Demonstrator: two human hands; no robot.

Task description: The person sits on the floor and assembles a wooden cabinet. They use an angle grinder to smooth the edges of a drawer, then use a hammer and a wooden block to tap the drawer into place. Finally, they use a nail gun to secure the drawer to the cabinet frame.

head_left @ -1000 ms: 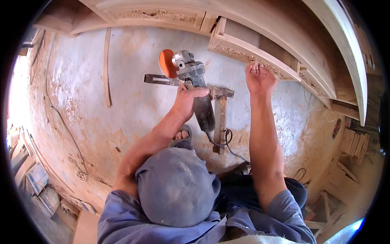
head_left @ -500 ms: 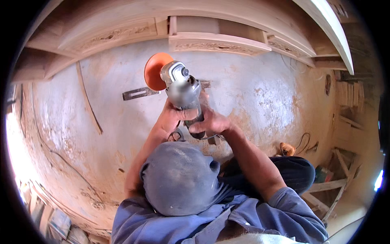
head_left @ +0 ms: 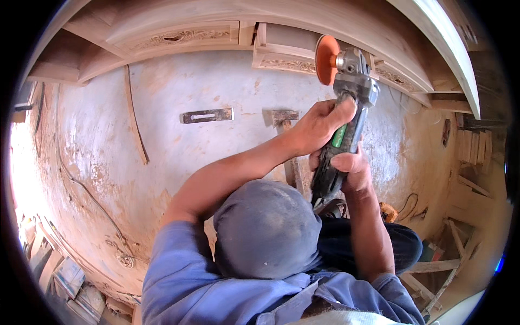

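Both my hands are closed around a dark angle grinder (head_left: 353, 127), which has a green label on its body. My left hand (head_left: 329, 125) wraps the front part of the body, below the metal gear head. Farther back, my right hand (head_left: 355, 167) grips the rear of the body. An orange round disc (head_left: 326, 59) sits on the grinder's far end, facing left. It overlaps a carved wooden drawer front (head_left: 284, 63); whether they touch, I cannot tell. Beside my left forearm a hammer (head_left: 285, 117) lies on the floor, its handle partly hidden.
A slotted flat metal blade (head_left: 189, 118) and a thin wooden strip (head_left: 131, 108) lie on the floor to the left. A long wooden cabinet with carved panels (head_left: 187, 37) spans the far side. An orange tool (head_left: 388, 212) with a cord and wooden offcuts (head_left: 471, 146) are at right.
The grinder has moved right and away, up to the cabinet, with both hands on it. My left arm now reaches across, uncovering the hammer. The whole view has shifted a little.
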